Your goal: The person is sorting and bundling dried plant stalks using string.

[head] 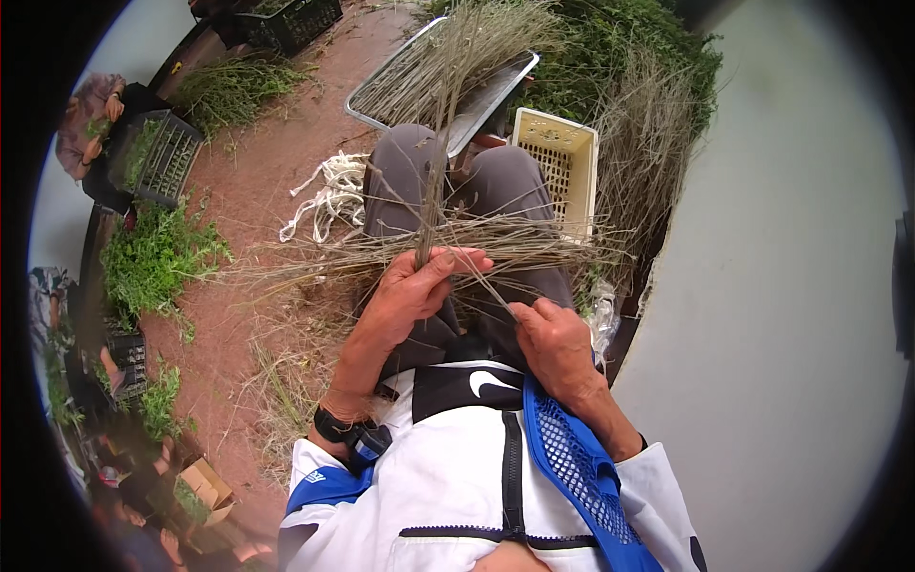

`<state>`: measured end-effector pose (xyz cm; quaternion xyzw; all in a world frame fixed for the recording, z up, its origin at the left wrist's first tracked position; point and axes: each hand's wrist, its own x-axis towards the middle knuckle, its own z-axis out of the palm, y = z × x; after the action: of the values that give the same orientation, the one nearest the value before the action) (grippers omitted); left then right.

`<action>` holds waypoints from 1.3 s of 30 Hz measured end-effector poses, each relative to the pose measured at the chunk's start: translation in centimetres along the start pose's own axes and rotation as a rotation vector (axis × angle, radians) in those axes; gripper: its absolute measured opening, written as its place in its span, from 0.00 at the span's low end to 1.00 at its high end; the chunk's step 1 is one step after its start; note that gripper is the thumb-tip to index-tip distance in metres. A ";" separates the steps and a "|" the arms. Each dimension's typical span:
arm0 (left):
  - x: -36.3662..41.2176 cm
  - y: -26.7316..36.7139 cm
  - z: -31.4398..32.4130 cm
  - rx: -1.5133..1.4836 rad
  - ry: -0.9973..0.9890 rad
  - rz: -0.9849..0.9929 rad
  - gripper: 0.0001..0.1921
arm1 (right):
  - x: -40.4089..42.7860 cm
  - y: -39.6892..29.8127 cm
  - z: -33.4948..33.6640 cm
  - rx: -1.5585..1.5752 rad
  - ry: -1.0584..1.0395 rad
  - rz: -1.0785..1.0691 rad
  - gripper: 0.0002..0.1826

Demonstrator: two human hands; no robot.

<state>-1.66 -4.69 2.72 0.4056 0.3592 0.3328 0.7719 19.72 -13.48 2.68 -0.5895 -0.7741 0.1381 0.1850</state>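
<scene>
My left hand [414, 293] grips a bunch of thin dry stems [437, 157] that stands up from my fist, its fingers pointing right. In my right hand [557, 343], thumb and fingers pinch the end of one thin dry stalk [493, 289], which runs up to the left hand. Across my thighs lies a loose heap of dry plant stems [515, 247], under and just beyond both hands. Past my knees, a metal tray [480, 127] holds a thick pile of similar dry stems [422, 86].
A cream plastic crate [590, 171] stands by my right knee, near dry brush [629, 157] and green plants [607, 43]. White cords [336, 189] lie on the reddish floor [243, 171]. At left are green piles [157, 257], a dark crate [168, 161] and other people [89, 121]. A pale wall [765, 286] rises at right.
</scene>
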 end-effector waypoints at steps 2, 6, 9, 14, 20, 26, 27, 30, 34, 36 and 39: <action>-0.1 0.2 0.0 0.005 0.012 -0.017 0.16 | 0.0 -0.7 0.7 -0.042 -0.039 0.006 0.13; -0.2 0.1 -0.2 0.009 0.024 -0.022 0.17 | 0.5 -1.6 1.2 -0.126 -0.105 0.010 0.09; -0.3 0.5 -0.1 0.037 -0.015 -0.018 0.18 | 0.6 -1.8 2.6 -0.184 -0.136 -0.004 0.06; -0.3 0.4 -0.4 -0.034 -0.001 -0.026 0.18 | 0.7 -1.9 2.0 -0.112 -0.148 -0.013 0.02; -0.3 -0.2 -1.0 -0.082 -0.037 0.008 0.18 | -0.9 0.1 -2.8 0.186 -0.140 0.133 0.03; -0.5 0.4 -0.7 -0.070 0.006 0.016 0.18 | -5.3 4.9 -8.1 0.115 -0.071 0.355 0.01; -0.5 0.5 -0.6 -0.064 0.030 0.014 0.18 | -6.1 5.5 -9.0 0.119 -0.057 0.434 0.01; -0.4 0.4 -0.5 -0.088 0.033 0.031 0.18 | -8.7 7.7 -11.3 0.097 0.014 0.527 0.01; -0.5 0.2 -0.7 -0.112 0.008 0.019 0.17 | -10.9 8.5 -12.4 0.139 0.118 0.627 0.02; -0.5 0.0 -0.8 -0.113 -0.010 0.024 0.17 | -10.8 8.1 -12.1 0.187 0.145 0.634 0.02; -0.6 0.2 -0.3 -0.110 0.009 0.020 0.17 | -9.2 7.0 -10.8 0.290 0.171 0.603 0.02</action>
<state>-2.28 -4.91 2.92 0.3646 0.3399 0.3614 0.7880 32.75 -20.57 8.17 -0.7688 -0.5191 0.2453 0.2818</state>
